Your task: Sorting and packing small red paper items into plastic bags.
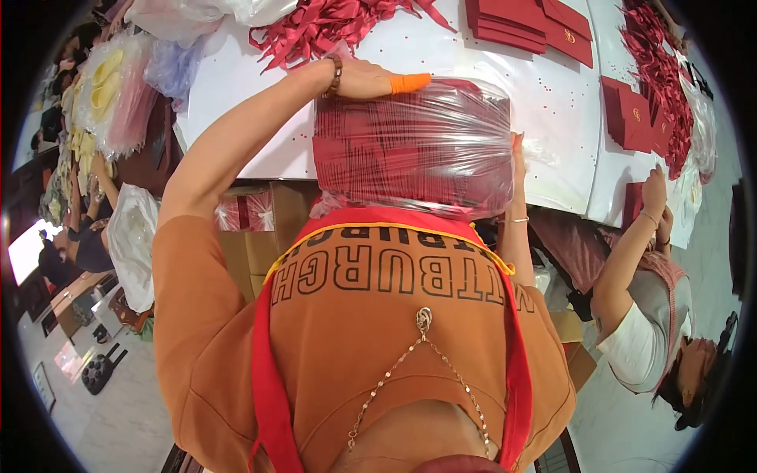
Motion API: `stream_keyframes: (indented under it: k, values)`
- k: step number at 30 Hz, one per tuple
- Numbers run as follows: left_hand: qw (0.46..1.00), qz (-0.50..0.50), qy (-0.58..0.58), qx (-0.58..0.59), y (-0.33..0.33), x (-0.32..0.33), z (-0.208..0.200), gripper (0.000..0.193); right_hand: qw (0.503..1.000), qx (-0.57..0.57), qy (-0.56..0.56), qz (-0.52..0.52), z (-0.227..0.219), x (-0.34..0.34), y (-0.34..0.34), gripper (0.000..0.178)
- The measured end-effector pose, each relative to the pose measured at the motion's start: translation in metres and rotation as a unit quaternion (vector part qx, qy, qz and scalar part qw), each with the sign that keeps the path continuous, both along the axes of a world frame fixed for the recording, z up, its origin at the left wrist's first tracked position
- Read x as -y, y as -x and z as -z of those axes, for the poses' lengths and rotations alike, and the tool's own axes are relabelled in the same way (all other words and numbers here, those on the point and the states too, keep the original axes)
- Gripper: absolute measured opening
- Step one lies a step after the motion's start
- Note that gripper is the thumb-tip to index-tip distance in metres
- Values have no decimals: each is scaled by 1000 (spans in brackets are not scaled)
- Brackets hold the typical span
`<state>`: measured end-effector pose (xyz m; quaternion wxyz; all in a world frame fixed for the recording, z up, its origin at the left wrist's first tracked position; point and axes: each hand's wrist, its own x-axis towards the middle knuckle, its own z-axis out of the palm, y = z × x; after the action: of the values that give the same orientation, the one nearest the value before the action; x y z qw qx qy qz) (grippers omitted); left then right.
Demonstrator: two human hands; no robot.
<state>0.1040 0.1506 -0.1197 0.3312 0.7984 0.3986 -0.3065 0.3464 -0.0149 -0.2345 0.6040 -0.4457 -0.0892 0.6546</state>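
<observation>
The left hand (364, 82) lay outstretched along the far side of the red bundle (378, 154); the right hand (518, 165) stood against its right end, its closure impossible to tell. Uneven pressure could have split the clear plastic (473, 130) and loosened the stack. The bundle's long axis ran left to right, the plastic's gathers pointing right, at the white table's (276, 162) near edge.

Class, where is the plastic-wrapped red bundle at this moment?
In the head view, the bundle is upper-centre, below the heaped red ribbons, with the left hand at its far edge and the right hand at its right end.
</observation>
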Motion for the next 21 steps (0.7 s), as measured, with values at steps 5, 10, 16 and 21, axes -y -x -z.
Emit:
stream_keyframes:
  k: [5,10,16,21]
  values:
    - [894,-252,328,173,27,-62,58,79,999,0,-7,-39,-8,-7,-4,33]
    - [957,34,172,230,13,-60,122,64,999,-36,-21,-24,-2,-8,-2,32]
    - [934,-32,217,283,30,-25,88,49,997,-47,-53,-36,-10,-6,2,35]
    - [930,-113,285,205,14,-5,33,51,994,-44,-79,-54,1,-2,-8,34]
